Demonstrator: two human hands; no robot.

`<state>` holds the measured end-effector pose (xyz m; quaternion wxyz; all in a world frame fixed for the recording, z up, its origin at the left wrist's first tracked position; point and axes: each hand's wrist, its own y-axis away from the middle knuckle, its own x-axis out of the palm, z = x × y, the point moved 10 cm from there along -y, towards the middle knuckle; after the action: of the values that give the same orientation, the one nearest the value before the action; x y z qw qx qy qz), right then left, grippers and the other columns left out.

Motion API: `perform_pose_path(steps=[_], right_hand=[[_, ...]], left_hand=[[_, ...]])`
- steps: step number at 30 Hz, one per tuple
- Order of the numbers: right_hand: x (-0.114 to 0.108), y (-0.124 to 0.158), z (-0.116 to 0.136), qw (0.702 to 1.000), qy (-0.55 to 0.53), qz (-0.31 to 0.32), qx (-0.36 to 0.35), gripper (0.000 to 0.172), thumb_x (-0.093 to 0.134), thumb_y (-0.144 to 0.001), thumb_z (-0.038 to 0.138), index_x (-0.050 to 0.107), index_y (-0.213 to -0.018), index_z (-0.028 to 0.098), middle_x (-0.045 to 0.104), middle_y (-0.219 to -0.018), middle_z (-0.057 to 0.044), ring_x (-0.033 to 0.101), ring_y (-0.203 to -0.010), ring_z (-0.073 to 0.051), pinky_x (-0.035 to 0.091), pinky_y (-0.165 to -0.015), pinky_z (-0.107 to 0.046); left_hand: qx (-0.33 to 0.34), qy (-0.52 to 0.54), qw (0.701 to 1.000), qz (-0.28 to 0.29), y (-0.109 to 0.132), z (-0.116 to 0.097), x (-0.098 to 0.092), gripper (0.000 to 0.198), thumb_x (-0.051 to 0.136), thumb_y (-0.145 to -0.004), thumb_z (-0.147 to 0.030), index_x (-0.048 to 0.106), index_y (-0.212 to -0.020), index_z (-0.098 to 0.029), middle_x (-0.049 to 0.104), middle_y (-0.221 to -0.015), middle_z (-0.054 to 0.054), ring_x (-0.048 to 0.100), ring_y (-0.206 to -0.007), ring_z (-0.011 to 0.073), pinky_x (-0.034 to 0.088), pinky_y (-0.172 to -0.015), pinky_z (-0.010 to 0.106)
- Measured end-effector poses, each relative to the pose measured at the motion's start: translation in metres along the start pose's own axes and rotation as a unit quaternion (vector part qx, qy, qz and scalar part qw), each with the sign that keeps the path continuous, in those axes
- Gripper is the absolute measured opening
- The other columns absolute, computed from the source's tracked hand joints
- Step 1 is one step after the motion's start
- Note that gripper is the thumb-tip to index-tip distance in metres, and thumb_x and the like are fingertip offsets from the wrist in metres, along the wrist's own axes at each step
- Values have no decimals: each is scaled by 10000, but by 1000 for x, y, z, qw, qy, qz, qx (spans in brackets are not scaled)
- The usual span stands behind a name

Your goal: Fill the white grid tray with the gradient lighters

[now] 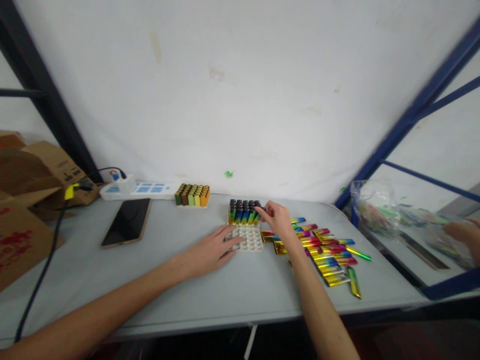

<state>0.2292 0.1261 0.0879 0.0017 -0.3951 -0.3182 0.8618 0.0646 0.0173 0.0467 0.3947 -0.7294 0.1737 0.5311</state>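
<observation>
My left hand (215, 250) lies with fingers stretched and spread against the left edge and over part of a white tray (252, 240) with rows of holes. Behind that tray stands a block of upright lighters (244, 212) with black tops and shiny blue, green and yellow bodies. At its right end, my right hand (275, 219) pinches a lighter (258, 215) near its black top. The fingers partly hide it. Right of the tray, a loose pile of shiny, multicoloured lighter-shaped pieces (324, 250) lies partly behind my right forearm.
A second block of green, brown and orange pieces (192, 195) stands near the wall. Left of it are a power strip (150, 190), a phone (127, 222), a black cable (52, 260) and cardboard boxes (26, 235). Beyond the blue frame (375, 160), another person's hand (463, 235) shows.
</observation>
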Motion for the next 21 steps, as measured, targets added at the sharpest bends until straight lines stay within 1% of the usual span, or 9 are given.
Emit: perform_pose_path(steps=[4,8,13,17,21], right_hand=[[5,1,-2,998,-39,53,15,441,592,-939,547,463,-676,218,613,-542,28,587,-530,-130,371,-548,-225],[14,3,2,993,-63,105,4,432,612,-931,537,481,-681,210,638,-571,34,565,-527,-115,374,-563,-214],[13,2,7,994,-23,98,-37,471,582,-937,575,484,-664,204,586,-576,29,480,-540,-110,339,-568,-222],[8,-2,8,994,21,78,-75,495,563,-940,596,497,-657,195,552,-602,16,449,-565,-114,323,-583,-235],[12,-3,4,991,45,104,-73,502,564,-937,602,524,-659,187,559,-606,12,443,-559,-111,314,-577,-240]], left_hand=[[0,5,1000,-1,0,0,0,382,504,-1011,-249,556,-1389,-261,503,-1442,129,472,-1356,292,432,-1136,483],[1,11,1000,-12,0,0,-2,378,503,-1012,-248,564,-1384,-271,505,-1447,119,477,-1352,288,427,-1139,478],[6,3,1000,-12,0,-1,-2,379,507,-1011,-248,564,-1385,-268,505,-1441,126,480,-1345,290,436,-1131,480],[9,3,1000,-13,0,-2,-3,382,509,-1011,-244,561,-1388,-271,508,-1439,119,476,-1351,283,433,-1136,472],[7,6,1000,-16,0,-1,-4,377,504,-1013,-254,565,-1385,-264,510,-1445,122,481,-1351,284,434,-1136,474]])
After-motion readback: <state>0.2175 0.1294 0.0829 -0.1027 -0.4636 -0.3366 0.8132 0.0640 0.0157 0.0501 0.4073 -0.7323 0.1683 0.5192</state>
